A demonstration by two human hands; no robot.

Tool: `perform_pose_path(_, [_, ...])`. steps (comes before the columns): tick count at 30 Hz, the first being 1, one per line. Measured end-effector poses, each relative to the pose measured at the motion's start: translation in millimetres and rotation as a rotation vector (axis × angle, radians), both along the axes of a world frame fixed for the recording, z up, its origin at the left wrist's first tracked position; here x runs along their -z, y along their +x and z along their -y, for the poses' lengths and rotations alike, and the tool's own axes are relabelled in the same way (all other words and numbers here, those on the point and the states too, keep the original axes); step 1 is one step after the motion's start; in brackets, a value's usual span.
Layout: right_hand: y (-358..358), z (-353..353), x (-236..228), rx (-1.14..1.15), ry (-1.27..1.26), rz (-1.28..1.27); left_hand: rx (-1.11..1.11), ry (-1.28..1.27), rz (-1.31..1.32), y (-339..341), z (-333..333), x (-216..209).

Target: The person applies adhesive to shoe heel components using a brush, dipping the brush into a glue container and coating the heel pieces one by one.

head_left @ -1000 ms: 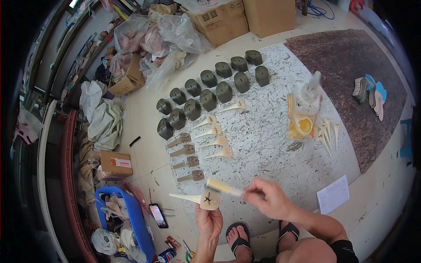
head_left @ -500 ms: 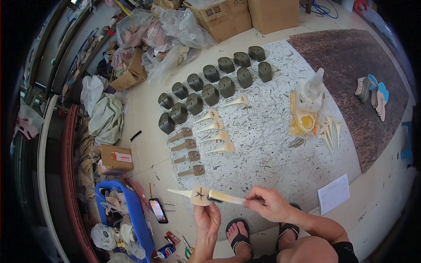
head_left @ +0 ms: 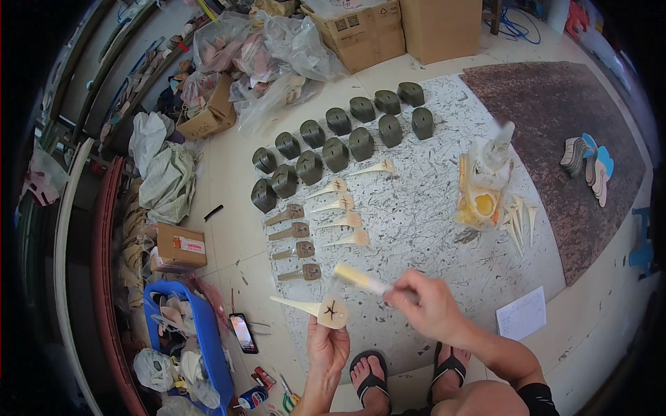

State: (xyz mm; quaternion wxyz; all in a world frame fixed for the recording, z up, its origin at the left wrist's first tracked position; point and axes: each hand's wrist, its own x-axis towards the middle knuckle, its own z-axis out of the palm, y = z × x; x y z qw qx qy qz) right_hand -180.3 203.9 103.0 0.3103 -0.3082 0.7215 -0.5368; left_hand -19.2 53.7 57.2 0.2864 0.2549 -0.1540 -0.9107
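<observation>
My left hand [head_left: 329,349] is closed on a cream stiletto shoe heel [head_left: 334,312], its thin tip pointing left and its broad end, with black strokes, facing up. My right hand [head_left: 430,305] grips a brush [head_left: 361,279] with pale yellow bristles, held above and right of the heel and apart from it. Beyond my hands lie more cream heels [head_left: 345,202] in a column, beside a column of brown heels [head_left: 295,230]. Two rows of dark green, blocky heels [head_left: 336,154] stand farther off.
An open pot of yellow liquid [head_left: 483,203] stands at the right by a white bottle [head_left: 494,154]; loose cream heels [head_left: 515,225] lie beside it. Insoles [head_left: 595,163] rest on a brown sheet [head_left: 548,104]. A blue basket [head_left: 208,340], phone [head_left: 243,333] and paper [head_left: 522,312] lie nearer.
The brush has lifted off the heel's broad end and moved up and to the right. My left hand has turned the heel, shifting it slightly right.
</observation>
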Motion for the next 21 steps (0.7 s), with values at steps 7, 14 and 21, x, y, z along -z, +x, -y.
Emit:
perform_pose_path(7, [-15,5,-5,-0.033,-0.259,-0.269,0.100,0.144,-0.020,4,5,2])
perform_pose_path(14, [-32,1,5,-0.142,-0.208,-0.697,0.137,0.305,-0.029,18,13,16])
perform_pose_path(21, [-23,-28,12,-0.171,-0.201,-0.427,0.113,0.335,-0.070,13,12,18])
